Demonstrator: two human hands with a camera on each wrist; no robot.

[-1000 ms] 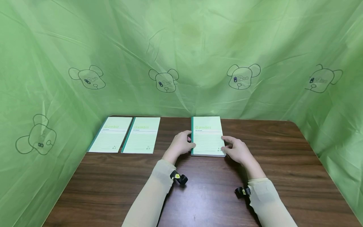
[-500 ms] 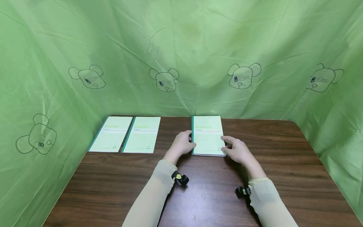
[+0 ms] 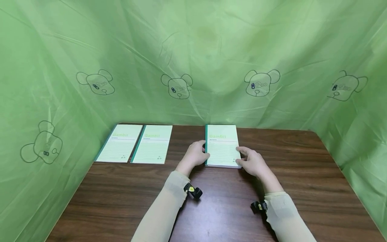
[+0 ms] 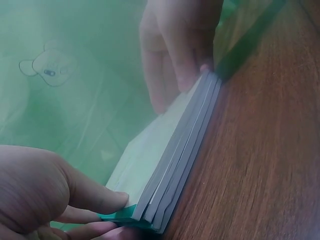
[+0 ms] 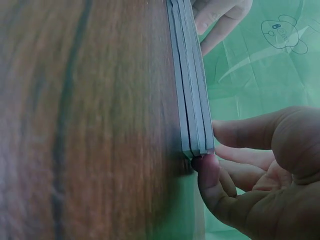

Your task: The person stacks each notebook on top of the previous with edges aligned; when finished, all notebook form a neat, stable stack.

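Observation:
A stack of several notebooks [image 3: 223,148] with pale green covers and dark green spines lies at the table's back edge, right of centre. At its left side, my left hand [image 3: 195,154] grips the spine edge near the front corner. My right hand [image 3: 252,161] holds the opposite edge, its thumb by the front right corner. The left wrist view shows the left thumb on the top cover, with fingers along the side of the stack [image 4: 150,150]. Layered page edges [image 5: 192,85] face the right wrist camera, where the right hand's fingertips touch the stack's corner.
Two matching notebooks lie flat side by side at the back left: an outer notebook [image 3: 119,143] and an inner notebook [image 3: 152,144]. The brown wooden table [image 3: 211,211] meets a green curtain [image 3: 193,40] at the back and sides.
The head view has shifted slightly. Both hands and the notebook stack keep their places on the table.

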